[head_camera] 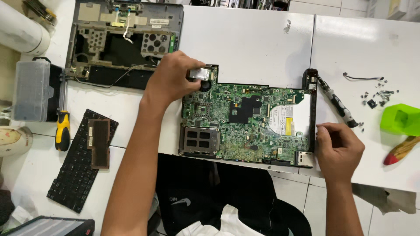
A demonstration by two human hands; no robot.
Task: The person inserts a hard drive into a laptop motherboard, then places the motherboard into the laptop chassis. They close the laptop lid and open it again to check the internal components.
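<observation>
A green laptop motherboard (245, 126) lies on the white table (249, 39), still seated in a black base frame. My left hand (173, 81) reaches over its top-left corner and grips a small silver metal part (199, 74) there. My right hand (337, 146) rests at the board's right edge, fingers curled against the black frame side (312, 113), beside a silver optical drive (285, 120). A dark chip area sits mid-board.
An emptied laptop chassis (124, 41) lies at the back left. A black keyboard (81, 161), a yellow-handled screwdriver (62, 131) and a clear parts box (31, 89) are at left. A black electric screwdriver (339, 105), loose screws (378, 96), a green container (400, 119) are at right.
</observation>
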